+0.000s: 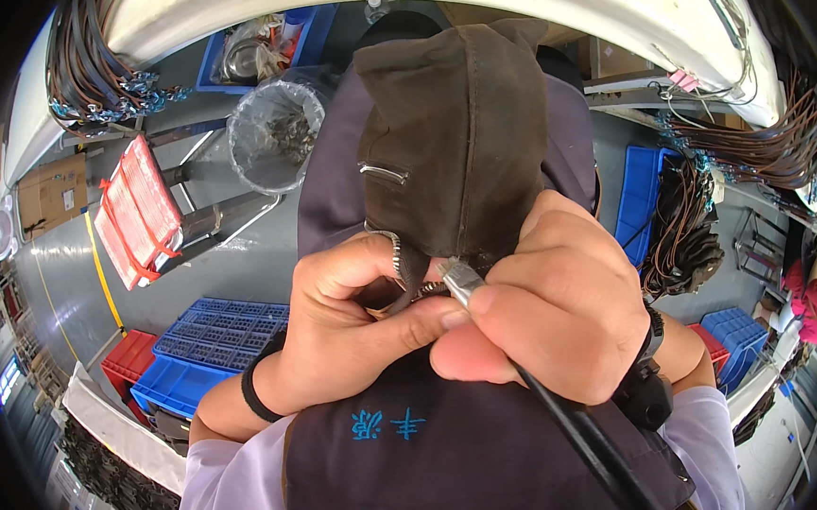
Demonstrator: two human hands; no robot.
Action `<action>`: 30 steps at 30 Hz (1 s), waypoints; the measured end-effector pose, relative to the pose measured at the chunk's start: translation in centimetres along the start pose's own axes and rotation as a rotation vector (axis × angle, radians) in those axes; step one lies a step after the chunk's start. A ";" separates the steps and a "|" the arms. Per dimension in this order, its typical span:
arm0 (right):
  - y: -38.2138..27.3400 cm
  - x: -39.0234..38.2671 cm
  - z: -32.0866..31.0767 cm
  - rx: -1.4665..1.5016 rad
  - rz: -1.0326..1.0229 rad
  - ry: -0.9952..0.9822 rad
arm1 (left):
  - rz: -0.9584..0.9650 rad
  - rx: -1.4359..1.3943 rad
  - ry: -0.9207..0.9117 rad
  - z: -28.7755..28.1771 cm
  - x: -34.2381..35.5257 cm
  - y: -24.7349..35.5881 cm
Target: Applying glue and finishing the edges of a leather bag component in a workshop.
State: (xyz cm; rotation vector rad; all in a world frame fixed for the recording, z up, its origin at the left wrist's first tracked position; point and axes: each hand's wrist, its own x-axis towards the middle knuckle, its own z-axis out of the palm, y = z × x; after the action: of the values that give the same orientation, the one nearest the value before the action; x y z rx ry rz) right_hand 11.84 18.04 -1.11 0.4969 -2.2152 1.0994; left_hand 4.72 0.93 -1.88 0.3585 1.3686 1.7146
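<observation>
A dark brown bag (455,135), leather-like, with a seam down its middle and a short metal-edged slit, lies over my lap on the dark apron (507,470). My left hand (337,326) pinches its near edge, where a strip of metal zipper teeth (393,244) curls between thumb and fingers. My right hand (566,304) grips a brush (594,448) with a long black handle and a flattened metal ferrule. The brush's tip touches or nearly touches the bag's edge beside my left thumb. Fingers partly hide the opening beneath.
Left of my legs stands a bin (238,139) lined with clear plastic. Beyond it sits a blue tray (209,69) of odds and ends. A red strapped stack (137,212) and blue crates (214,331) are further left. Straps (757,151) hang at right; another person (815,293) is behind them.
</observation>
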 end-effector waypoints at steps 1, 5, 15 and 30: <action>0.1 0.1 0.3 -0.052 -0.013 0.046 | -0.009 -0.018 0.010 0.0 0.0 0.0; -0.1 -0.3 -0.1 -0.132 0.038 0.053 | 0.017 0.037 -0.088 -0.9 0.3 -0.3; 0.1 -1.2 -1.9 0.145 0.231 0.030 | -0.084 -0.223 -0.049 -0.6 -0.6 -0.1; 6.8 4.8 -0.3 -0.192 0.029 0.052 | -0.085 -0.234 -0.081 -1.2 -0.4 0.2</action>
State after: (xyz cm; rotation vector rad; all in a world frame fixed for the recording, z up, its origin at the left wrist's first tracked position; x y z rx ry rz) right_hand 4.48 21.96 -1.75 0.3512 -2.2597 0.8917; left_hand 4.07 -0.11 -2.01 0.2318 1.0963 1.7481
